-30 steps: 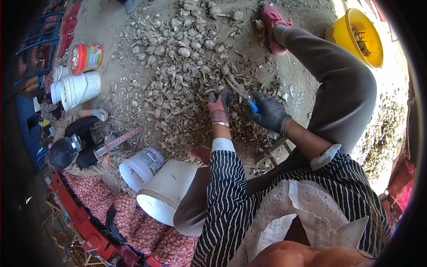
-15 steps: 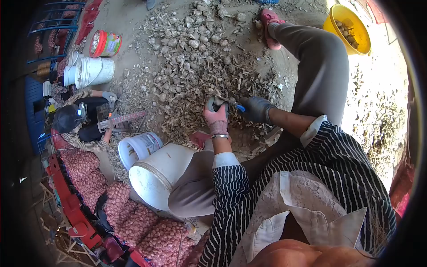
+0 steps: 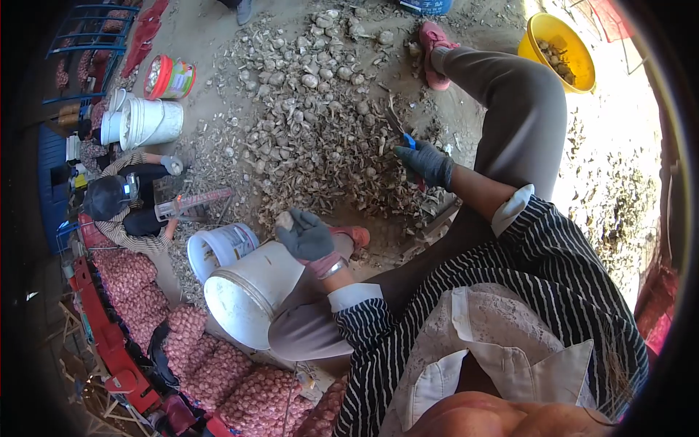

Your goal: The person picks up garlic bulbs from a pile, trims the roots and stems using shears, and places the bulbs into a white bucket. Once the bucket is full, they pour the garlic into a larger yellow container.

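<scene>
My left hand point(image 3: 309, 239), in a grey-palmed pink glove, is turned upward with a pale garlic bulb point(image 3: 285, 221) at its fingers. It is above the rim side of a large white bucket point(image 3: 273, 273), near my leg. My right hand point(image 3: 428, 164), gloved in grey, is closed around pruning shears point(image 3: 408, 140) with blue on the handle. Their dark metal blade points up and away, over the garlic heap. Below and beyond both hands spreads the heap of dry garlic bulbs point(image 3: 309, 80) with stalks and husks point(image 3: 313, 160).
A smaller white bucket point(image 3: 222, 247) stands beside the large one. A yellow basin point(image 3: 582, 62) holds some bulbs. Full net sacks of garlic point(image 3: 255, 397) line the lower left. A co-worker point(image 3: 120, 200) sits at the left near white pails point(image 3: 156, 120) and a red-rimmed bucket point(image 3: 171, 79).
My left hand has moved left and down from the shears to the white bucket, turning palm up with the bulb. My right hand has drawn slightly up and right with the shears.
</scene>
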